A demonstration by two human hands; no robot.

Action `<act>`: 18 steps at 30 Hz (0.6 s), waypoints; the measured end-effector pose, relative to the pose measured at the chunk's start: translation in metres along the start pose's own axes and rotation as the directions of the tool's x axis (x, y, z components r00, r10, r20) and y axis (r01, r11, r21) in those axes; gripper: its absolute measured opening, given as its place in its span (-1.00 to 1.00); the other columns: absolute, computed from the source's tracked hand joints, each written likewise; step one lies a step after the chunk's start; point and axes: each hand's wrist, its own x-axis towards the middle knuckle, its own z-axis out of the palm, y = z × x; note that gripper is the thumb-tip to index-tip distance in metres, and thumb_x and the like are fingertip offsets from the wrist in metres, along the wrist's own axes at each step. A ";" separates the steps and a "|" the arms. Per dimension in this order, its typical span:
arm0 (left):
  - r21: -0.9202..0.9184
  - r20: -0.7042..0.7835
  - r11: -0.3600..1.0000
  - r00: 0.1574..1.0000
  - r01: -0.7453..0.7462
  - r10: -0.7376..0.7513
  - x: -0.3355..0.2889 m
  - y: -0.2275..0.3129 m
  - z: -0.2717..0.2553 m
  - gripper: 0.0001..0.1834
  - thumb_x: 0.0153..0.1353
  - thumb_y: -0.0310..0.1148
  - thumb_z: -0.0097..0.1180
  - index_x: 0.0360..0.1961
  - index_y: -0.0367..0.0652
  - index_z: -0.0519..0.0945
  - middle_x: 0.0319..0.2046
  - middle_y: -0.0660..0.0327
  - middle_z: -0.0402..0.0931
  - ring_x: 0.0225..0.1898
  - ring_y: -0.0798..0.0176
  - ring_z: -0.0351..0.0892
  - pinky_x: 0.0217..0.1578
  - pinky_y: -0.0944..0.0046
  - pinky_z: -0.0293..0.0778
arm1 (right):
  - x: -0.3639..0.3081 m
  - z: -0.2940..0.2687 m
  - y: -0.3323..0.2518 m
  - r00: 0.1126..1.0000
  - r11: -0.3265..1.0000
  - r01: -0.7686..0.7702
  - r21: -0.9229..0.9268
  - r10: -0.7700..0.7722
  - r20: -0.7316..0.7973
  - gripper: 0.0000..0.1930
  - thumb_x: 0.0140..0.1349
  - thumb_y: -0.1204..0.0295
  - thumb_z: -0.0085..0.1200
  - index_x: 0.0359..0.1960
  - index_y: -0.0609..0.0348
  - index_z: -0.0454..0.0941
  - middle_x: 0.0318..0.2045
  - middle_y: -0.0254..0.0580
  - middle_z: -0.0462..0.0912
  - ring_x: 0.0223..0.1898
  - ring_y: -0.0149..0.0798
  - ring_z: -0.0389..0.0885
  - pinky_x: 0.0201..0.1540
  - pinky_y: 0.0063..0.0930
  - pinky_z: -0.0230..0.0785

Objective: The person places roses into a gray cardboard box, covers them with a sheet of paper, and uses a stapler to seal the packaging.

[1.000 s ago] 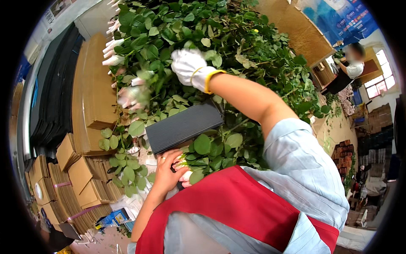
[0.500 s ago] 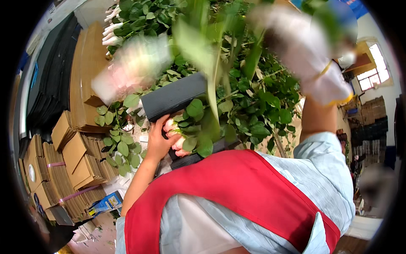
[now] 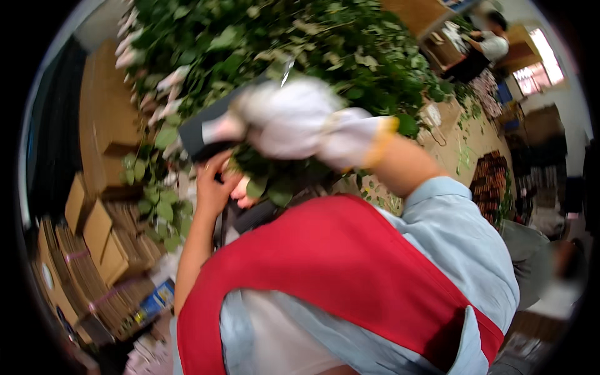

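Observation:
My bare left hand [image 3: 214, 187] is bent round the lower edge of a dark grey corrugated sheet [image 3: 195, 145]. Its thumb lies beside several pale pink roses [image 3: 245, 195], whose green leaves spread to the right. My right hand [image 3: 297, 119], in a white glove with a yellow cuff, crosses above the leaves, smeared by motion. A blurred pinkish-white bud [image 3: 224, 129] sits at its fingertips, over the sheet; whether the fingers grip it is unclear. A thin shiny piece [image 3: 287, 72] shows just above the glove, too blurred to name.
A big heap of leafy stems [image 3: 337, 44] fills the far side, with white-wrapped buds [image 3: 128, 53] along its left. Flattened brown cardboard [image 3: 106, 119] and folded boxes [image 3: 103, 234] stand at the left. A person [image 3: 490, 47] works at the far right.
My gloved right hand has swung left and down, from the upper right to over the sheet. The raised blurred stem and leaves have left the foreground. My left hand stays by the roses.

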 end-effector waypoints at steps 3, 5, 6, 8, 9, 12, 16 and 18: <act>-0.057 0.024 0.998 0.999 0.041 -0.040 0.000 0.006 0.003 -0.50 -0.08 -0.43 0.32 -0.02 -0.06 0.57 -0.07 0.18 0.57 -0.09 0.14 0.50 0.00 0.24 0.35 | -0.011 -0.031 -0.011 0.960 0.993 0.024 0.112 0.008 -0.279 -0.78 0.06 0.29 0.18 -0.29 0.09 0.61 -0.50 -0.07 0.62 -0.44 -0.06 0.64 -0.40 -0.31 0.48; 0.010 0.048 0.999 0.998 0.041 -0.042 -0.002 0.008 0.001 -0.49 -0.08 -0.43 0.32 0.00 -0.05 0.56 -0.04 0.21 0.56 -0.03 0.11 0.45 0.06 0.20 0.33 | 0.002 0.007 -0.013 0.994 0.994 0.108 0.012 -0.108 0.024 -0.75 0.08 0.26 0.17 -0.26 0.10 0.60 -0.50 -0.05 0.62 -0.41 -0.03 0.63 -0.40 -0.27 0.47; 0.024 0.079 0.999 0.996 0.035 -0.037 0.002 0.014 0.002 -0.46 -0.08 -0.45 0.31 0.03 -0.05 0.55 -0.03 0.24 0.55 0.02 0.10 0.41 0.09 0.18 0.31 | 0.007 0.033 -0.006 0.955 0.995 0.073 -0.074 -0.049 0.292 -0.75 0.10 0.25 0.15 -0.24 0.10 0.60 -0.49 -0.05 0.63 -0.40 0.00 0.63 -0.40 -0.25 0.47; -0.049 0.142 0.994 0.986 0.094 -0.086 0.001 0.017 0.001 -0.48 0.02 -0.33 0.26 0.08 -0.06 0.50 0.06 0.21 0.48 0.09 0.04 0.35 0.14 0.13 0.27 | 0.008 0.091 0.028 0.968 0.970 0.243 0.010 -0.243 0.069 -0.80 0.12 0.30 0.07 -0.40 0.19 0.58 -0.58 -0.01 0.58 -0.49 0.05 0.59 -0.45 -0.15 0.42; -0.028 0.114 0.998 0.992 0.065 -0.061 -0.001 0.016 0.002 -0.49 0.06 -0.29 0.24 0.09 -0.08 0.48 0.07 0.19 0.47 0.10 0.04 0.34 0.15 0.13 0.26 | 0.010 0.090 0.027 0.959 0.957 0.276 0.085 -0.280 0.034 -0.79 0.11 0.31 0.07 -0.35 0.20 0.57 -0.55 0.00 0.59 -0.46 0.05 0.60 -0.41 -0.17 0.43; -0.009 0.075 1.000 0.997 0.002 -0.002 -0.008 0.012 0.006 -0.57 0.24 -0.22 0.07 0.11 -0.10 0.47 0.08 0.17 0.47 0.09 0.04 0.36 0.14 0.10 0.26 | 0.002 0.091 0.026 0.942 0.906 0.326 0.271 -0.335 -0.013 -0.75 0.10 0.33 0.07 -0.25 0.22 0.53 -0.46 0.03 0.60 -0.37 0.05 0.60 -0.32 -0.20 0.44; 0.048 -0.002 0.999 1.000 0.014 -0.014 -0.004 0.010 0.015 -0.68 0.31 -0.26 -0.04 0.04 -0.05 0.55 0.00 0.16 0.53 0.04 0.01 0.40 0.10 0.09 0.30 | 0.006 0.075 0.029 0.911 0.970 0.238 0.047 -0.239 0.336 -0.67 0.09 0.21 0.12 -0.24 0.20 0.57 -0.36 0.02 0.62 -0.30 0.02 0.61 -0.23 -0.18 0.46; 0.053 -0.016 0.998 1.000 0.025 -0.024 -0.002 0.011 0.013 -0.70 0.33 -0.27 -0.06 0.01 -0.04 0.58 -0.02 0.15 0.55 0.02 0.00 0.41 0.09 0.09 0.31 | 0.000 0.039 0.044 0.928 0.997 0.068 -0.025 -0.054 0.368 -0.70 0.07 0.21 0.13 -0.28 0.17 0.60 -0.37 -0.05 0.64 -0.31 -0.03 0.63 -0.23 -0.22 0.49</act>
